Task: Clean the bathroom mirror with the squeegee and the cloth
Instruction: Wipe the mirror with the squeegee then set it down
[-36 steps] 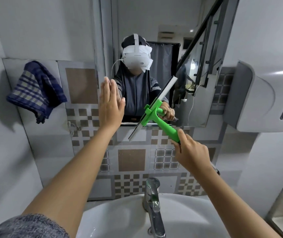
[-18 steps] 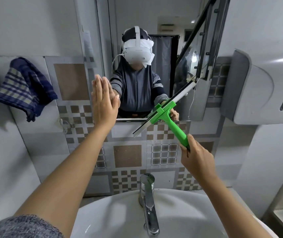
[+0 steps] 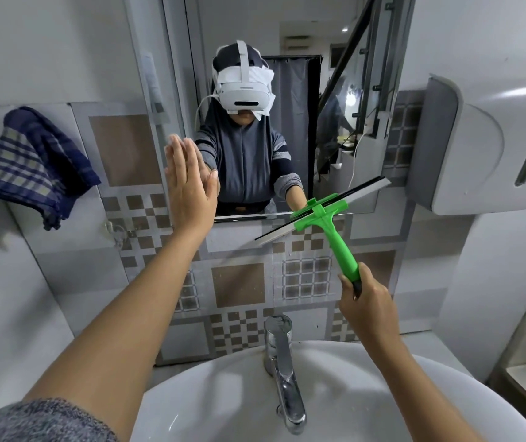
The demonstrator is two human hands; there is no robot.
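The left hand (image 3: pixel 188 183) is flat, fingers straight and together, palm against the left part of the mirror (image 3: pixel 290 129). The right hand (image 3: pixel 365 303) is clenched on the end of the green squeegee (image 3: pixel 325 213) handle; its blade lies tilted across the mirror's bottom edge, right end higher. The checked cloth (image 3: pixel 32 164) hangs on the wall, well left of the mirror. Below are the tap (image 3: pixel 282 362) and sink (image 3: pixel 223 403).
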